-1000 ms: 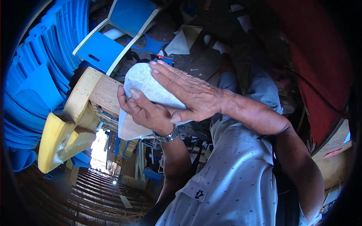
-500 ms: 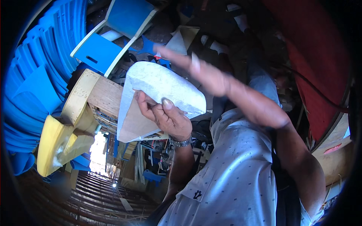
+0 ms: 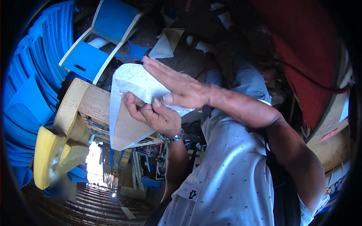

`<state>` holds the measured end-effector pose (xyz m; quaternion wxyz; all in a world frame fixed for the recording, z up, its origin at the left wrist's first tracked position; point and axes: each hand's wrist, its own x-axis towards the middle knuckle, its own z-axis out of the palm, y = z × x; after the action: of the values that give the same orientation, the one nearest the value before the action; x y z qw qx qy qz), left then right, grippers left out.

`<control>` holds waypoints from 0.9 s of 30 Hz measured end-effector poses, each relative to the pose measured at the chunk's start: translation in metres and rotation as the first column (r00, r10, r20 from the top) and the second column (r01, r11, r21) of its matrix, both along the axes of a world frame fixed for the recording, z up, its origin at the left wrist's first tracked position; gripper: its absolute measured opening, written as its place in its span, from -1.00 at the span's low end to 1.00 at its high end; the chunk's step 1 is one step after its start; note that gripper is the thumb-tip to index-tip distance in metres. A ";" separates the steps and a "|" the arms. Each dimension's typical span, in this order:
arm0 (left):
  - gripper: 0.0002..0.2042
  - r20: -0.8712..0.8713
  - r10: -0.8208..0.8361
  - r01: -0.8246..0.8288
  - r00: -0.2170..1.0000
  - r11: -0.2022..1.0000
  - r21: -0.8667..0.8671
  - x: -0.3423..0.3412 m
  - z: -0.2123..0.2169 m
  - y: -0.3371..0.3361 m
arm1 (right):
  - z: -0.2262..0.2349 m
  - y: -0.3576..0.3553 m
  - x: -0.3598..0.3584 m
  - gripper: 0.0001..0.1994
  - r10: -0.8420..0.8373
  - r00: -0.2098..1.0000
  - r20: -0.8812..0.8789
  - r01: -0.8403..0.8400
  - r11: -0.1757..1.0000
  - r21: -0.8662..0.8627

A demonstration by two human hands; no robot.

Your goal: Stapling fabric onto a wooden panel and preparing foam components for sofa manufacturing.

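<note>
My left hand, with a metal wristwatch, is shut on a wedge-shaped piece held up in front of me. The piece has a brown side face and a white speckled top face. My right hand lies flat on the white face with its fingers stretched out and pointing left. Its palm covers the right part of that face. My thumb and fingers of the left hand wrap the piece's lower edge from below.
A stack of blue plastic chairs fills the left side. A blue and cream wooden chair lies above the piece. A pale wooden frame with a yellow part sits at the left. A red surface stands at the right.
My right hand lay on the white face, lifted away from it half a second ago, and now rests flat on it again. The left hand has kept its hold.
</note>
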<state>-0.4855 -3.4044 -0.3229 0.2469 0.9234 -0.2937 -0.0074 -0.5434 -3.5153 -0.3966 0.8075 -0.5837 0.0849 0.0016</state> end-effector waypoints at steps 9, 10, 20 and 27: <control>-0.69 0.126 0.019 -0.018 0.992 1.000 -0.008 -0.002 0.070 -0.007 | 0.227 -0.164 -0.100 -0.37 0.083 0.988 -0.129 -0.150 0.705 -0.693; -0.65 0.121 0.038 -0.031 0.992 0.997 -0.064 -0.003 0.076 -0.003 | 0.249 -0.200 -0.108 -0.52 -0.113 0.991 -0.078 0.003 0.586 -0.810; -0.86 0.069 0.063 -0.046 0.996 0.975 -0.217 0.016 0.086 0.013 | 0.291 -0.356 -0.103 -0.06 -0.855 0.368 -0.365 -0.480 0.162 -0.862; -0.85 0.076 0.141 -0.114 0.987 0.951 -0.286 0.015 0.095 0.035 | 0.246 -0.394 -0.125 -0.42 -0.753 0.583 -0.306 -0.413 0.050 -0.909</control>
<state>-0.4707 -3.3695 -0.2281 0.3609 0.8955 -0.2427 0.0945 -0.6680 -3.9096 -0.1503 0.0396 -0.8700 0.4851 0.0785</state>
